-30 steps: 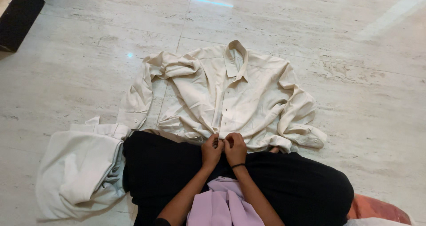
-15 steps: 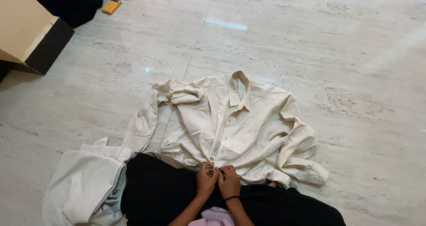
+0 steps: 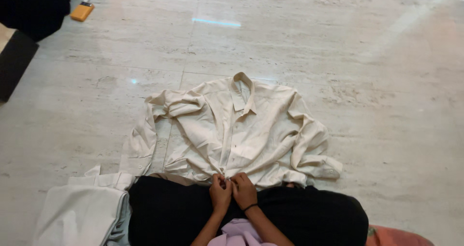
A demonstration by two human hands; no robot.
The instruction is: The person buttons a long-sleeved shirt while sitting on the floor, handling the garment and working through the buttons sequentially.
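From the head camera, a cream shirt (image 3: 241, 135) is lying spread out front-up on the pale stone floor (image 3: 338, 43), its collar pointing toward the far edge of the floor and its hem reaching the person's lap at the near edge. The left hand (image 3: 220, 194) and the right hand (image 3: 244, 192) are sitting side by side, touching each other, both pinching narrowly on the shirt's front placket right at the hem; whether a button is between the fingertips is too small to tell. A dark band is circling the right wrist. The person's black trousers (image 3: 241, 217) are filling the near edge of the floor under the hands. A folded white garment (image 3: 79, 214) is lying at the near left corner, just beside the trousers and touching the shirt's left sleeve. A small orange device (image 3: 82, 11) is resting near the far left corner, beside a dark object (image 3: 31, 9).
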